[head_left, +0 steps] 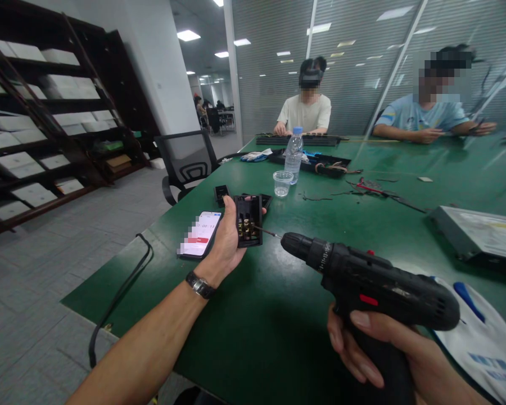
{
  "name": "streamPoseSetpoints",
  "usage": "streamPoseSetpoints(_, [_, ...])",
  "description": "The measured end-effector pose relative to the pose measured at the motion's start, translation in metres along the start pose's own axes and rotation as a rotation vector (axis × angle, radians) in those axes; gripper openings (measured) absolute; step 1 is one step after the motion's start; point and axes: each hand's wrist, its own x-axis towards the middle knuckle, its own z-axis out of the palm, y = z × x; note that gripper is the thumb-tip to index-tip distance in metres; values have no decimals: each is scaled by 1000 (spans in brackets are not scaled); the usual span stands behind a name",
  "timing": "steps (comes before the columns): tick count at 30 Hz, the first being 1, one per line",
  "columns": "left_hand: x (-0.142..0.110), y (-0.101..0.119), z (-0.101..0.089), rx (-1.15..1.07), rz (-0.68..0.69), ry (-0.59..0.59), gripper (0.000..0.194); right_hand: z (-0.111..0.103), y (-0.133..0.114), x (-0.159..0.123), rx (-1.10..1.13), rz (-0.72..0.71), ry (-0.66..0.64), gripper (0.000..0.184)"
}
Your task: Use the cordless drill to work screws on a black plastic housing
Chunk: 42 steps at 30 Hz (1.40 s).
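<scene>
L hand (226, 239) is gripping a small black plastic socket box with brass terminals inside (248, 221), fingers curled round its near edge and thumb along the top, propping it upright on the green table (278, 315). R hand (375, 354) is wrapping tight round the grip of a black cordless drill-driver with a red switch (371, 281), forefinger under the body near the trigger. The thin bit (266, 231) is reaching from the chuck into the box, tip at or just touching the brass screws; can't tell if it is seated in a screw head.

To do this well, imo: bit should be sitting square in the slot, drill axis in line w/ the screw, not slanting. L hand should be bracing the box hard against the table so it isn't twisting. Light trigger, slow speed, as small brass screws strip easily. L fingers are lying close to the bit, so a slip is the risk.

Just outside the L hand, a smartphone showing a timer (202, 233) is lying flat. Beyond the box, more black plastic parts (221, 193), then a clear plastic cup (282, 183) and a water bottle (294, 153). Under the R wrist, white cloth w/ blue print (476, 337).
</scene>
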Motion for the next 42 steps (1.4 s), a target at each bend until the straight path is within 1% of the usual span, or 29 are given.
streamPoseSetpoints(4, [-4,-1,4,32,-17,23,73,0,1,1,-11,4,-10,41])
streamPoseSetpoints(9, [-3,-2,5,62,-47,72,73,0,0,0,-28,1,6,40])
streamPoseSetpoints(12, [-1,-4,4,72,-61,117,69,0,0,-2,-28,17,17,41])
streamPoseSetpoints(15, [1,-6,2,65,-47,136,62,0,0,-3,-29,27,9,42])
streamPoseSetpoints(18, [1,-7,1,53,-58,124,60,1,-1,-3,-23,30,8,42])
streamPoseSetpoints(24, [4,-10,-1,28,-114,100,63,1,-2,-3,-14,27,21,42])
streamPoseSetpoints(28, [3,-12,-2,94,-82,116,70,2,-2,-1,-2,28,28,40])
streamPoseSetpoints(32, [1,-11,-1,161,-69,66,75,3,-1,1,12,-4,35,40])
streamPoseSetpoints(34, [0,-10,1,196,-53,39,69,3,-1,1,9,-6,37,39])
streamPoseSetpoints(36, [0,-9,2,208,-24,29,56,3,-1,0,4,-7,33,40])
streamPoseSetpoints(39, [1,-5,5,155,15,-7,39,2,-2,-1,-9,-3,42,40])
streamPoseSetpoints(42, [0,1,7,99,6,-54,36,2,-5,0,-29,11,77,40])
